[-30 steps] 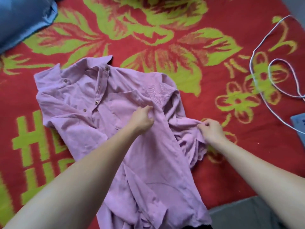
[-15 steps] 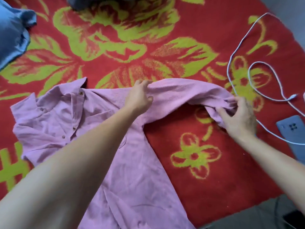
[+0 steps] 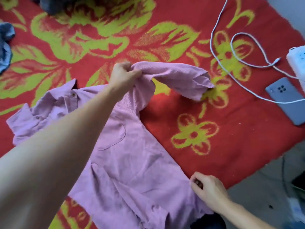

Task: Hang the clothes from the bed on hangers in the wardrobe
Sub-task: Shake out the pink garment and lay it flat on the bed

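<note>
Your left hand (image 3: pixel 123 74) has its fingers curled round a bunch of cloth at the shoulder of the pink shirt (image 3: pixel 132 154) and holds it raised off the bed. Your right hand (image 3: pixel 208 190) pinches the shirt's lower edge near you, fingers curled. At the far left edge lies a blue cloth (image 3: pixel 5 47). Next to the right, the shirt is spread front up on the red blanket (image 3: pixel 165 104) with green flowers, collar (image 3: pixel 62 95) to the left, chest pocket (image 3: pixel 113 138) showing. Its sleeve (image 3: pixel 178 76) arches from your left hand and droops to the blanket. Further right a white cable (image 3: pixel 222 47) loops across a face-down phone (image 3: pixel 287 100), beside a white power strip (image 3: pixel 297 60) at the right edge
</note>
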`<state>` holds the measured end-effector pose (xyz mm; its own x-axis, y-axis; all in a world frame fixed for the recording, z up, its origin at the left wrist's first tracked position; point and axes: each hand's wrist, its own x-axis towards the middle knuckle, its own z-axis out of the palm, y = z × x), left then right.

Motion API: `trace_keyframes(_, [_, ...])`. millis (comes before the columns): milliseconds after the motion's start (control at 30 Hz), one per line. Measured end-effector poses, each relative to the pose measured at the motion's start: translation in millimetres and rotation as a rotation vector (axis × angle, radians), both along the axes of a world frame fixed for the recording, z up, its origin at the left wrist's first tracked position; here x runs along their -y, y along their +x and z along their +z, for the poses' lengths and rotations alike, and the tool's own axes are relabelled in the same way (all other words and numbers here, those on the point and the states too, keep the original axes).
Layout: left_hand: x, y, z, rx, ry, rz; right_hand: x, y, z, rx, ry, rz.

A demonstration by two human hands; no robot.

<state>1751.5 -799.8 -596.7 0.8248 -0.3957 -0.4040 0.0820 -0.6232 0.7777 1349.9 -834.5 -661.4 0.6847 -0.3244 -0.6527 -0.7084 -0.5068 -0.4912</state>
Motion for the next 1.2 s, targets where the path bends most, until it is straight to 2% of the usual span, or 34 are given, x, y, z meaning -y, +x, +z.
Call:
trace_keyframes(100, [-52.9, 4.7, 38.8, -0.078, -0.153, 0.075, -34.3, -15.3, 23.5, 0.225, -0.077, 0.087])
trace_keyframes(200, [-123.9, 5.5, 58.5, -0.146, -0.198, 0.239, -91.8, -27.4, 36.9, 0.31, -0.093, 0.223])
trace_keyframes(267, [-181.0, 6.3, 58.4, -0.184, -0.208, 0.342, -140.9, -30.5, 33.9, 0.261, -0.041, 0.315])
trace_keyframes(367, [-261.2, 4.7, 49.7, -0.186, -0.164, 0.407, -196.8, -28.1, 24.1, 0.024, 0.122, 0.324])
trace_keyframes(500, [-343.0, -6.9, 18.8, -0.224, 0.036, 0.435, -202.2, 15.3, 27.5, 0.065, 0.059, 0.173])
trace_keyframes(567, [-367.3, -18.9, 4.3, -0.148, 0.179, 0.384, -183.9, 43.9, 33.9, 0.124, -0.059, 0.078])
trace_keyframes(667, [-370.7, -23.0, -4.2, 0.194, 0.378, 0.398, -156.9, 77.3, 40.4, 0.154, -0.194, 0.026])
trace_keyframes(700, [-363.4, -18.4, -3.2, 0.297, 0.362, 0.355, -152.3, 86.3, 39.1, 0.144, -0.207, 0.031])
trace_keyframes(767, [-339.5, -4.8, -5.1, 0.375, 0.261, 0.256, -150.2, 102.2, 30.0, 0.096, -0.165, 0.05])
trace_keyframes(900, [-296.4, 10.7, -18.1, 0.13, 0.325, 0.2, -159.3, 130.0, 5.1, -0.002, -0.086, 0.02])
trace_keyframes(967, [-289.3, 3.0, -18.9, 0.187, 0.339, 0.15, -157.5, 147.9, 2.5, 0.083, -0.123, -0.035])
trace_keyframes(1000, [-290.7, -3.1, -19.1, 0.283, 0.31, 0.097, -156.0, 162.6, 4.7, 0.155, -0.062, -0.145])
trace_keyframes(1100, [-312.9, -43.3, -17.9, 0.544, 0.089, -0.138, -150.0, 226.4, 26.5, 0.271, 0.333, -0.658])
trace_keyframes(1167, [-342.0, -76.0, -18.8, 0.602, 0.012, -0.332, -144.4, 271.6, 42.2, 0.236, 0.531, -0.806])
trace_keyframes(1200, [-358.6, -91.0, -20.5, 0.617, 0.02, -0.416, -143.5, 290.3, 48.9, 0.194, 0.577, -0.787])
